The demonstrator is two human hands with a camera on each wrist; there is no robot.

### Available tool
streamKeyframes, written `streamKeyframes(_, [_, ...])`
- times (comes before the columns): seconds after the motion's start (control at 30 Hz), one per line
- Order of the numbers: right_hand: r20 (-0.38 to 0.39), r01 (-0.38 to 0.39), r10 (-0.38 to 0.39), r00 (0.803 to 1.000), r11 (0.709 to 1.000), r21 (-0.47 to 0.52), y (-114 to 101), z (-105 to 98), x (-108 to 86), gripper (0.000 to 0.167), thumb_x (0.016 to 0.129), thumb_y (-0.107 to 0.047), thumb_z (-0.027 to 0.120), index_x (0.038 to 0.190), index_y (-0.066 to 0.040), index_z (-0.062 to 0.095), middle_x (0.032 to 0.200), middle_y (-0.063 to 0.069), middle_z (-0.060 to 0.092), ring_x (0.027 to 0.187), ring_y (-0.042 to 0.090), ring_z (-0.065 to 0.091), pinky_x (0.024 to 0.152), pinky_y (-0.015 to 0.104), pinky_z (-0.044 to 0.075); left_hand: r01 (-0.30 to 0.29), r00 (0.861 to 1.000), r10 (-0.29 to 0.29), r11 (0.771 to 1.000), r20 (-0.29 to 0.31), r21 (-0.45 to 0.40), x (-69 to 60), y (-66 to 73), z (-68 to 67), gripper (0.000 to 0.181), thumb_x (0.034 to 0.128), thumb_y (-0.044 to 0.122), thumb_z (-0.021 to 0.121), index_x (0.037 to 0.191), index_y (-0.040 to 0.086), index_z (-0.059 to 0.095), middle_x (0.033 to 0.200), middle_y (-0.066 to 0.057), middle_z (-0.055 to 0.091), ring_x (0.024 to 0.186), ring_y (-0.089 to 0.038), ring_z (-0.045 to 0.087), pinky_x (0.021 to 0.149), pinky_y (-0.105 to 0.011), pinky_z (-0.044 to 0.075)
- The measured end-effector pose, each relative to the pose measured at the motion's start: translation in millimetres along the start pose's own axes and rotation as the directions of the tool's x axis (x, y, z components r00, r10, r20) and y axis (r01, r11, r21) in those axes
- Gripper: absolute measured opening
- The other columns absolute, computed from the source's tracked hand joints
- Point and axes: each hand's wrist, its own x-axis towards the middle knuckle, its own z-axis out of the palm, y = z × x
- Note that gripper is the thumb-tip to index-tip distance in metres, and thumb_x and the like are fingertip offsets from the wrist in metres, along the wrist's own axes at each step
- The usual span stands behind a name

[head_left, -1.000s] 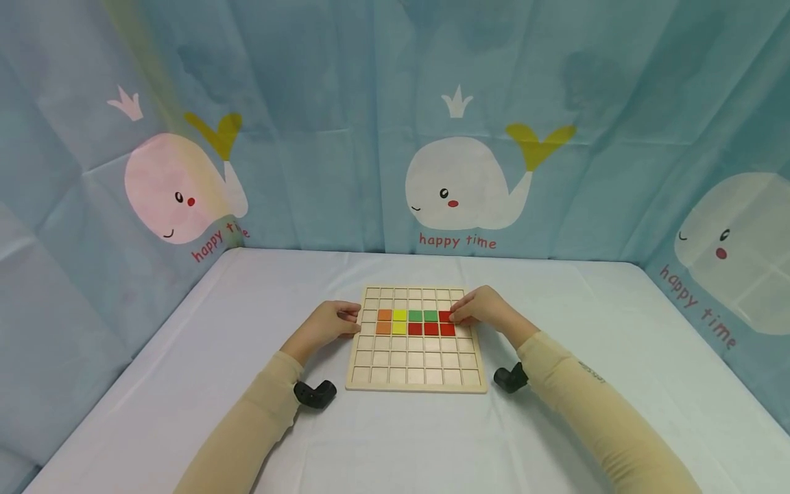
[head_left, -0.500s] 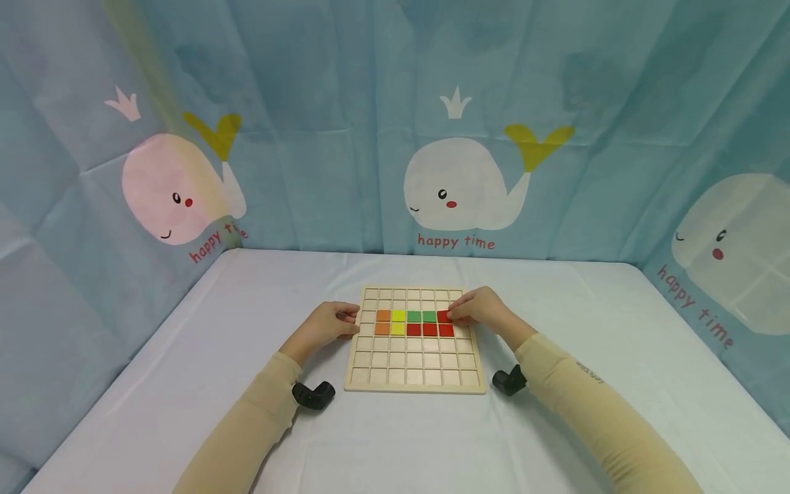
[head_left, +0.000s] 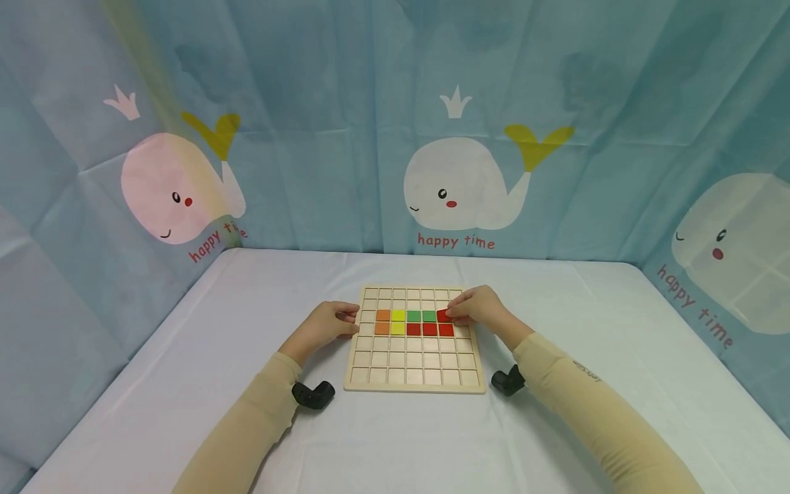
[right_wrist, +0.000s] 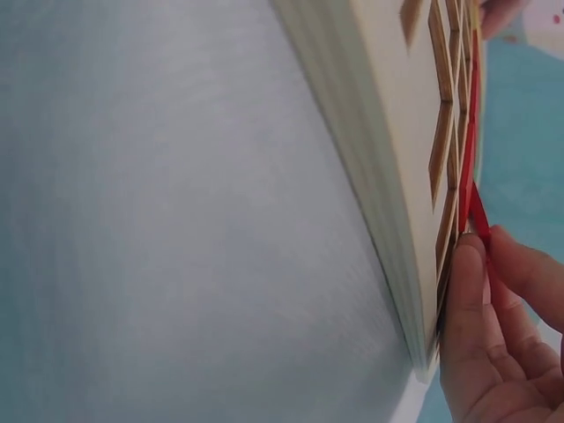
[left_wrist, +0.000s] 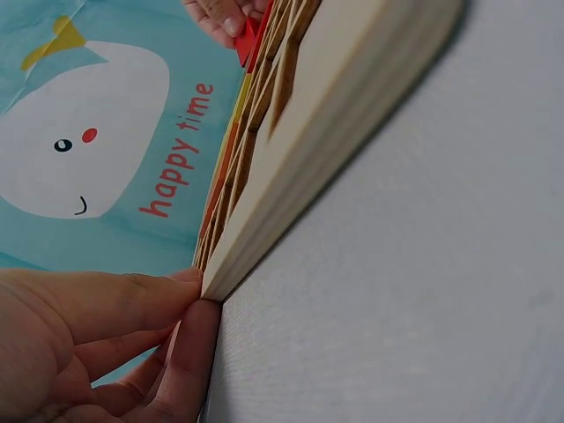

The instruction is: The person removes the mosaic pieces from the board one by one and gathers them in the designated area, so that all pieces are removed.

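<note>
A pale wooden grid board [head_left: 415, 390] lies flat on the table, with orange, yellow, green and red square tiles in two adjoining rows. At its left side my left hand [head_left: 321, 326] holds the edge, thumb and fingertips against the rim. My right hand [head_left: 484, 309] reaches over the right side and pinches a red tile [right_wrist: 478, 211] between thumb and finger. That tile stands tilted from the board at the right end of the farther coloured row. Part of it is hidden by the fingertips. In the left wrist view, the left fingers [left_wrist: 189, 352] touch the board's edge.
A white cloth covers the table [head_left: 395, 439]. Behind and beside it hangs a blue curtain [head_left: 321, 185] with printed whales. Black curved pieces [head_left: 313, 395] sit at both wrists, near the board's front corners.
Almost nothing differs. The head view has shifted slightly, and both hands stay where they were on the board and the red tile.
</note>
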Motion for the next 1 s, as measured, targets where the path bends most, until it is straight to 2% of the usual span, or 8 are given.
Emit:
streamKeyframes(0.13, [-0.008,-0.009,0.009,1.0,1.0,0.004,1,1,0.7,0.016,0.088,-0.008,0.075,0.099,0.003,0.073,0.092,0.011,0.076,0.064,0.008,0.068,0.067,0.025,0.06,0.002,1.0,-0.002,1.0,0.003,0.002,-0.4,0.3,0.1,0.049,0.0894,-0.001,0.068,0.137,-0.005,0.055,0.113,-0.016,0.063,0.096,-0.017,0.06,0.079,-0.027,0.058])
streamKeyframes(0.37, [-0.015,-0.02,0.02,1.0,0.999,0.028,2,-2,-1.7,0.019,0.088,-0.008,0.074,0.102,0.005,0.072,0.106,0.019,0.073,0.067,0.008,0.069,0.07,0.025,0.06,0.012,1.0,-0.012,1.0,0.001,-0.006,-0.8,0.5,0.5,0.049,0.0885,-0.002,0.068,0.136,-0.005,0.056,0.112,-0.015,0.063,0.095,-0.017,0.06,0.079,-0.026,0.058])
streamKeyframes(0.7, [-0.018,-0.039,0.039,0.999,0.999,0.015,5,-21,-5.2,0.026,0.089,-0.012,0.075,0.11,0.003,0.072,0.116,0.02,0.07,0.07,0.008,0.069,0.071,0.023,0.059,0.004,1.0,-0.004,1.0,-0.002,0.004,0.5,-0.4,0.2,0.049,0.0886,-0.001,0.069,0.136,-0.005,0.056,0.113,-0.016,0.064,0.097,-0.018,0.06,0.079,-0.026,0.058])
streamKeyframes(1.0, [0.005,-0.043,0.043,0.999,0.998,0.048,11,-35,-9.9,0.032,0.088,-0.012,0.074,0.115,0.005,0.07,0.121,0.021,0.067,0.073,0.007,0.067,0.078,0.026,0.06,0.008,1.0,-0.008,1.0,0.004,-0.003,-0.3,1.1,-0.2,0.049,0.0888,-0.001,0.069,0.136,-0.005,0.056,0.113,-0.016,0.063,0.098,-0.018,0.06,0.079,-0.026,0.058])
